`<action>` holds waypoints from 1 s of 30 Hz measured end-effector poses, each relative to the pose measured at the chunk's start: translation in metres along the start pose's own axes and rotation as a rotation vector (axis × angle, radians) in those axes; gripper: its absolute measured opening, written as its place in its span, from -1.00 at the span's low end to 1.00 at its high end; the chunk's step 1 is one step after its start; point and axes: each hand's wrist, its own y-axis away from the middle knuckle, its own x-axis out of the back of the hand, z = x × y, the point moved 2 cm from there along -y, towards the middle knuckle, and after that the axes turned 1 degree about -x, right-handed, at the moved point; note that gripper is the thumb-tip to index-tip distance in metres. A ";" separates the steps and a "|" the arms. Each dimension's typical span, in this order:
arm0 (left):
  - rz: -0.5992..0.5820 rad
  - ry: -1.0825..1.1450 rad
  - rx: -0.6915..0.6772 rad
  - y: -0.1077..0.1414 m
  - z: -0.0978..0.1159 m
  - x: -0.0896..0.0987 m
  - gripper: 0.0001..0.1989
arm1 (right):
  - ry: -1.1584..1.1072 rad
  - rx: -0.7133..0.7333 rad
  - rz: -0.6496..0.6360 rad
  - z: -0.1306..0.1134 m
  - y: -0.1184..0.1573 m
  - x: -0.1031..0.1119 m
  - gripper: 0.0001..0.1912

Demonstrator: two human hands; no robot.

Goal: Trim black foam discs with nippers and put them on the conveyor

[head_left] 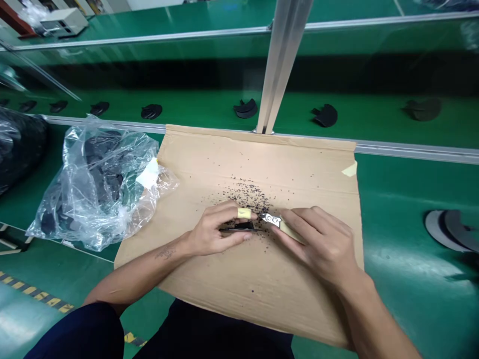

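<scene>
Fingers and thumb of my left hand (211, 229) are closed on a thin black plastic part (244, 227), held nearly edge-on just above the cardboard sheet (224, 289). Yellow tape (244, 213) wraps one finger of that hand. In my right hand (322, 242) is a pair of nippers (271, 219) with a metal head and pale handles. Their jaws point left, close to the right end of the black part; whether they touch it I cannot tell. Small black plastic scraps (249, 194) lie scattered over the cardboard around and beyond both hands.
A clear plastic bag (97, 189) of dark parts lies at the left, beside a dark bag (18, 149). Black curved parts (245, 108) sit spaced along the green surface behind a metal rail. An upright metal post (284, 60) stands ahead. More curved parts (454, 229) lie right.
</scene>
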 end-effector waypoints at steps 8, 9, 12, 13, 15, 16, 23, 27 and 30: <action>-0.028 -0.158 -0.032 0.001 -0.003 -0.006 -0.71 | 0.171 0.009 -0.036 -0.003 -0.001 -0.002 -0.86; -0.010 -0.166 -0.025 0.001 -0.004 -0.005 -0.72 | 0.155 -0.014 -0.044 -0.002 -0.001 -0.002 -0.84; 0.029 -0.181 -0.015 0.000 -0.005 -0.003 -0.77 | -0.023 -0.139 -0.063 0.003 0.001 -0.004 -0.78; 0.038 -0.175 -0.005 0.000 -0.004 -0.002 -0.78 | -0.113 -0.194 -0.065 0.004 0.001 -0.005 -0.75; 0.052 -0.145 0.028 0.001 -0.004 -0.002 -0.79 | -0.296 -0.300 -0.066 0.004 0.003 -0.009 -0.69; 0.056 -0.126 0.051 0.001 -0.004 -0.002 -0.79 | -0.378 -0.343 -0.065 0.002 0.003 -0.012 -0.67; 0.005 -0.100 0.012 0.005 -0.004 -0.007 -0.86 | -0.420 -0.195 0.050 -0.014 0.006 -0.021 -0.82; -0.068 -0.351 -0.126 0.005 -0.005 -0.009 -0.83 | -0.146 0.072 0.081 -0.025 0.008 -0.017 -0.80; -0.119 -0.431 -0.140 0.008 -0.006 -0.010 -0.79 | -0.248 0.106 0.082 -0.026 0.008 -0.013 -0.82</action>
